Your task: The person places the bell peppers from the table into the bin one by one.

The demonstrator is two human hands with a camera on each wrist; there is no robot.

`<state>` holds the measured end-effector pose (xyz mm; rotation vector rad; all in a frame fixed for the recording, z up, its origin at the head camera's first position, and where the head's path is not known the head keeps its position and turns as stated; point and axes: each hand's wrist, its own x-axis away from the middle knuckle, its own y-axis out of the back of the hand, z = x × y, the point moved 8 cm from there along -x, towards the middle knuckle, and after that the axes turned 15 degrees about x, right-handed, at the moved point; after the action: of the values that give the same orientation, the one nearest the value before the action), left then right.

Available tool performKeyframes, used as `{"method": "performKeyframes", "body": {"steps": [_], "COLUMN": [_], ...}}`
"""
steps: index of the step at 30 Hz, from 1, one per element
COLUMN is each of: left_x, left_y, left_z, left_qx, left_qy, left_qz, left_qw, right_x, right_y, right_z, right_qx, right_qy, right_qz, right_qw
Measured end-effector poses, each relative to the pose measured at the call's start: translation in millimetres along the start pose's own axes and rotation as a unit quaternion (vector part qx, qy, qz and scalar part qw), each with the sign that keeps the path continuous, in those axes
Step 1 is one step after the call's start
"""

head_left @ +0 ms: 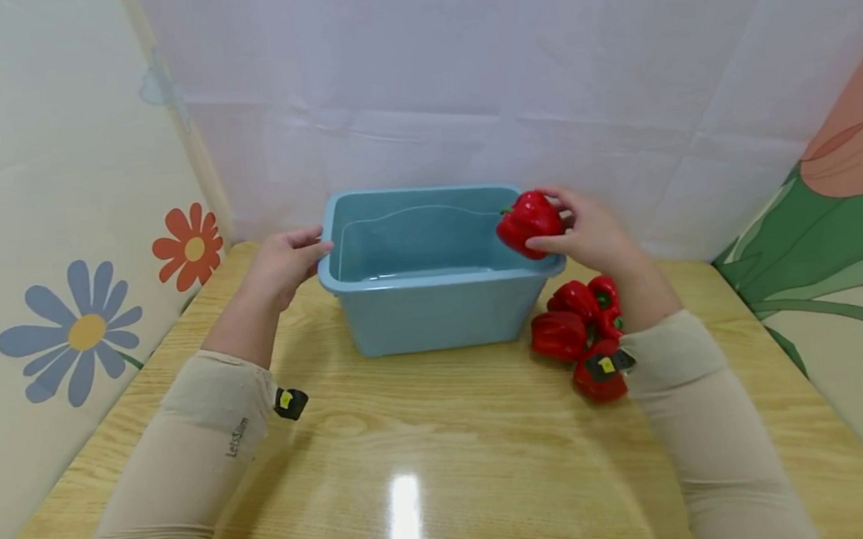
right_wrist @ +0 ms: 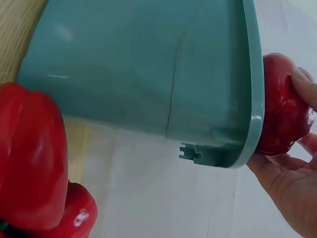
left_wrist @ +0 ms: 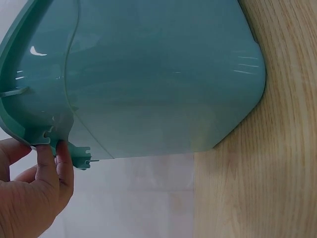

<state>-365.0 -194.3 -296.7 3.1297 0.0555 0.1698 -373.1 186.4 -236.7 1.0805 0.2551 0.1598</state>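
The wood-grained table (head_left: 490, 466) shows a bright streak of glare (head_left: 404, 522). Behind it spreads a creased, pale sheet (head_left: 403, 71). The left panel (head_left: 34, 180) bears a blue flower (head_left: 84, 334) and a red flower (head_left: 193, 249); the right panel (head_left: 843, 357), green leaves (head_left: 849, 223) and coral petals (head_left: 861, 135).

Dark lettering that appears to read "LetsSlim" (head_left: 238, 437) runs up the inner side of a person's beige left sleeve (head_left: 168, 480), printed just below the folded cuff (head_left: 210, 393) and climbing toward the wrist, as seen from the head camera. A small yellow label (head_left: 286, 399) marks the black left-wrist device (head_left: 297, 405), and a second yellow label (head_left: 607, 365) sits on the black right-wrist device (head_left: 622, 361); any print on either is too small to make out.
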Motion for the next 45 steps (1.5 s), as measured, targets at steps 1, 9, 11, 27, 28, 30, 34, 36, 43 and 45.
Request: {"method": "performKeyframes", "body": {"steps": [1,9,11,27,28,30,34,36,43,45], "left_x": [0.1,2.3,2.3,-0.1,-0.3,-0.1,0.2,0.5,1.1,1.1], "left_y": [-0.1,-0.9,-0.7,-1.7,-1.7,-2.3,-3.4,-3.9,-3.2,-3.1], "left_z": [-0.1,-1.5,-1.4,0.3,0.3,-0.3,-1.1,-1.6,-1.3,-1.3], "left_qx": [0.0,0.001,0.0,0.002,0.002,0.003,-0.001,-0.004,-0.007,-0.009], "left_qy": [0.0,0.0,0.001,-0.002,-0.002,-0.004,-0.005,-0.006,-0.002,-0.001], "left_qz": [0.0,0.0,0.0,-0.004,-0.004,-0.002,0.002,0.003,0.003,0.004], "left_qw": [1.0,1.0,1.0,1.0,1.0,1.0,1.0,1.0,1.0,1.0], "right_x": [0.2,-2.6,-3.2,-2.7,-2.5,-1.9,-0.5,0.4,2.4,1.9], "right_y": [-1,-7,-8,-11,-10,-9,-7,-7,-7,-7], "right_z": [1,4,5,2,2,2,0,0,1,0], "right_qx": [0.0,-0.01,-0.012,-0.042,-0.046,-0.052,-0.054,-0.056,-0.062,-0.068], "right_qy": [0.0,0.004,0.006,0.007,0.009,0.016,0.018,0.019,0.028,0.028], "right_qz": [0.002,0.015,0.016,0.017,0.014,0.006,0.0,0.0,0.004,0.005], "right_qw": [1.0,0.9998,0.9998,0.9989,0.9988,0.9985,0.9984,0.9982,0.9976,0.9973]}}
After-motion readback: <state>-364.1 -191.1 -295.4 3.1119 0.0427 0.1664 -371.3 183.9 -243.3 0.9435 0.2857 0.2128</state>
